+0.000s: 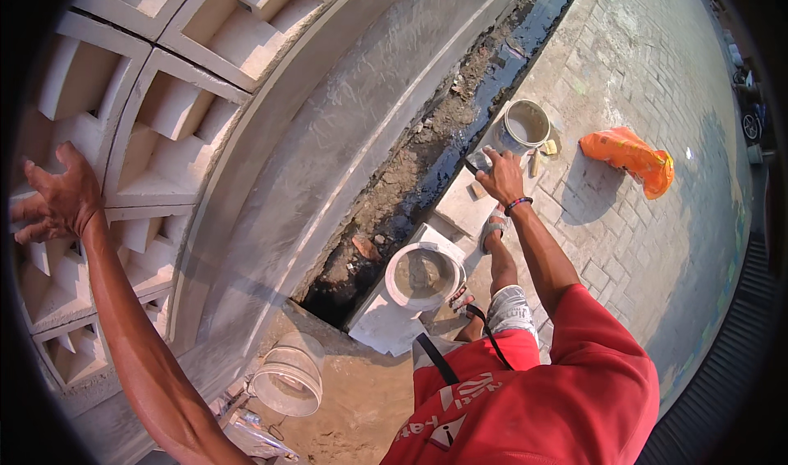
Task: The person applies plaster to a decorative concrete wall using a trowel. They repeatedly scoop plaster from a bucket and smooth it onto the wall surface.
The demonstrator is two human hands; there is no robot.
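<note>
My left hand [59, 198] rests with spread fingers against a pale concrete breeze-block wall [156, 50] on the left. Over the pavement, my right hand [502, 176] is stretched out, its fingers apart and partly bent, with a dark band at the wrist. A small dark-edged item [471, 166] shows just beyond its fingertips; I cannot make out its kind, and no grip on it is visible. Near this hand stand a grey bucket [527, 123] and a small tan block [478, 190]. Closer to my feet, a white bucket [423, 276] holds grey mortar.
A drain channel [410, 169] with dark water and rubble runs along the plastered wall base [316, 128]. Pale slabs [384, 327] lie at its edge. Another white bucket [287, 383] stands on sandy ground. An orange sack [628, 160] lies on the paving [611, 243].
</note>
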